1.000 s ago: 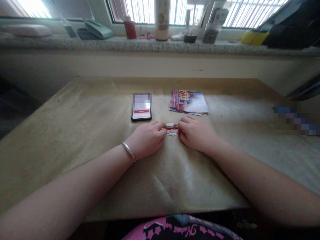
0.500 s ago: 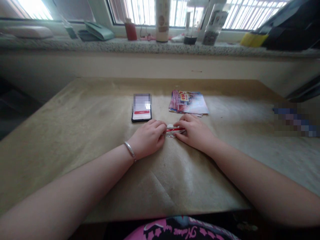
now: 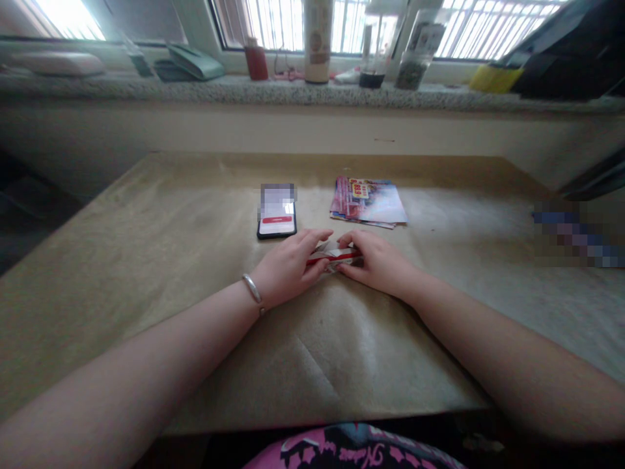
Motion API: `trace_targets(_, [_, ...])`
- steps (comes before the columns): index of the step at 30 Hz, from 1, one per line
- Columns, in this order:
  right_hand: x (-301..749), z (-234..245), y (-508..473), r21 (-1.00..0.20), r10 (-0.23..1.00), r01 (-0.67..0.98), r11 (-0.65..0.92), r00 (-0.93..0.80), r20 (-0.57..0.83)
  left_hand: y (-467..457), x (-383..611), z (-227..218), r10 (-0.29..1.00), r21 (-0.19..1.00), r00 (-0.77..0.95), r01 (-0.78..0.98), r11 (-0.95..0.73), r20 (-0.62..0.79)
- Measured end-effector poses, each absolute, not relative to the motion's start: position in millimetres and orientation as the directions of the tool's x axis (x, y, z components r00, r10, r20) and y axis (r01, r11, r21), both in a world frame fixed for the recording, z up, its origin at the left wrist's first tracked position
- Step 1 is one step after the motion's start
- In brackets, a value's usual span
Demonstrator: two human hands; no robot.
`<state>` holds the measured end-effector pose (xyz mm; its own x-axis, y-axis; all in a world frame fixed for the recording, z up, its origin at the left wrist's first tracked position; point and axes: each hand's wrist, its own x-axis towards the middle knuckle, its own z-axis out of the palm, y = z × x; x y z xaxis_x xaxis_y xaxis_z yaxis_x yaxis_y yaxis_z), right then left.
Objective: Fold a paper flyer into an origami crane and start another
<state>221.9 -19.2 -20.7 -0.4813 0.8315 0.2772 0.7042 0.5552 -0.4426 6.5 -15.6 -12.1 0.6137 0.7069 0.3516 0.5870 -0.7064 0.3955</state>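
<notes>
Between my hands, low on the table, lies a small folded piece of paper (image 3: 336,255), whitish with a red band along it. My left hand (image 3: 291,264), a silver bangle at its wrist, holds the paper's left end; the thumb is on the near side and the forefinger reaches out above it. At the other end, my right hand (image 3: 375,255) grips the paper between its thumb and curled fingers. Both palms hide the paper's ends. Just beyond my left hand is a phone (image 3: 277,212) with a lit screen, lying flat.
A stack of colourful printed leaflets (image 3: 371,200) lies beyond my right hand. At the table's (image 3: 195,215) right edge is a blurred-out bluish object (image 3: 579,238). Behind, a stone windowsill (image 3: 273,90) carries a red bottle (image 3: 256,60), a tall canister (image 3: 318,45) and other items.
My left hand has loosened, its forefinger lifting and its thumb moving onto the near side of the paper. More of the white paper and red band shows. My right hand has barely shifted.
</notes>
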Motion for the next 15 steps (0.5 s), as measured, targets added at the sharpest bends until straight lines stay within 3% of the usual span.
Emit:
trace_targets(10, [220.7, -19.6, -22.8, -0.551, 0.874, 0.678, 0.486, -0.381, 0.302, -14.2, 5.0, -15.6, 0.795, 0.583, 0.516, 0.554, -0.594, 0.320])
trace_targets(15, [219.9, -16.5, -23.0, -0.548, 0.881, 0.690, 0.473, -0.390, 0.269, -13.5, 5.0, -16.3, 0.795, 0.595, 0.529, 0.548, -0.588, 0.297])
